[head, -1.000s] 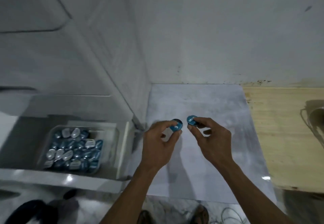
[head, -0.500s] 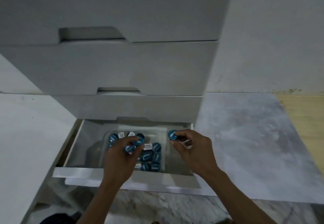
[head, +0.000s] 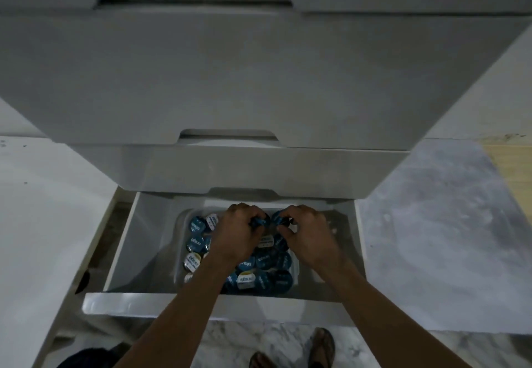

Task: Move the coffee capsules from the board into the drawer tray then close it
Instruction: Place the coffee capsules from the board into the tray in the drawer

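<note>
Lower each capsule onto the pile at the far end of the tray point(head: 180, 223) before letting go, so none rolls into the drawer point(head: 138, 241). The left hand point(head: 234, 235) is pinched on a capsule point(head: 260, 221); the right hand point(head: 309, 236) is pinched on another capsule point(head: 277, 218).

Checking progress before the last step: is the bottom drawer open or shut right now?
Open. The bottom drawer is pulled out, its tray of coffee capsules exposed, with the left hand and right hand inside.
</note>
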`<state>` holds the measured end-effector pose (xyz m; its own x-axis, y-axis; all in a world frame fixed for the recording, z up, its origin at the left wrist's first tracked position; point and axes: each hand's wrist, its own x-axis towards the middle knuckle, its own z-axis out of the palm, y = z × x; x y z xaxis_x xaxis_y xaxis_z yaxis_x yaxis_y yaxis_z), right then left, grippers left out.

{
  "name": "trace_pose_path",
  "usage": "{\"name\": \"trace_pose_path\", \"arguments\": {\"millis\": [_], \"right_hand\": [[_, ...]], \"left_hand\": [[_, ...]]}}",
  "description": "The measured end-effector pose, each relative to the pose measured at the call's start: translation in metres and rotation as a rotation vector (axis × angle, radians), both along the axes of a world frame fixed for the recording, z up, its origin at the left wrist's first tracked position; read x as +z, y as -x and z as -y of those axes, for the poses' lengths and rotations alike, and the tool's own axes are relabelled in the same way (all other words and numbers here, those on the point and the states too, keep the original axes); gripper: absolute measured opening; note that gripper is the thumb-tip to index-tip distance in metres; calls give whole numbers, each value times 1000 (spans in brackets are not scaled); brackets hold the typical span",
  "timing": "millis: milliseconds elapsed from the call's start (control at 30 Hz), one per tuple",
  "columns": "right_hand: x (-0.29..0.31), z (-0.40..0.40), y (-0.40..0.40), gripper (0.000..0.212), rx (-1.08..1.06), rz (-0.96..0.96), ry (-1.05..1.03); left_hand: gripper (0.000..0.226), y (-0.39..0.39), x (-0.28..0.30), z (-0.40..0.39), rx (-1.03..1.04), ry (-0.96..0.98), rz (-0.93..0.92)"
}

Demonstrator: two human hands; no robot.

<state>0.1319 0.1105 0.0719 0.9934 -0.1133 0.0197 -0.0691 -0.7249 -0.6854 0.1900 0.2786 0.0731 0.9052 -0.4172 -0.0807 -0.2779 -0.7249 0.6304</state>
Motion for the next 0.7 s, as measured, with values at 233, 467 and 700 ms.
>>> {"name": "trace_pose_path", "arguments": {"millis": [233, 467, 700], "right_hand": [[-12, 4, -3, 14, 13, -16, 85], [-13, -2, -11, 25, 57, -120, 200], [-11, -3, -13, 28, 107, -114, 353]], "left_hand": [[26, -8, -11, 9, -61, -104, 65], [24, -12, -13, 11, -88, -201, 159], [20, -11, -18, 13, -111, -281, 159]]}}
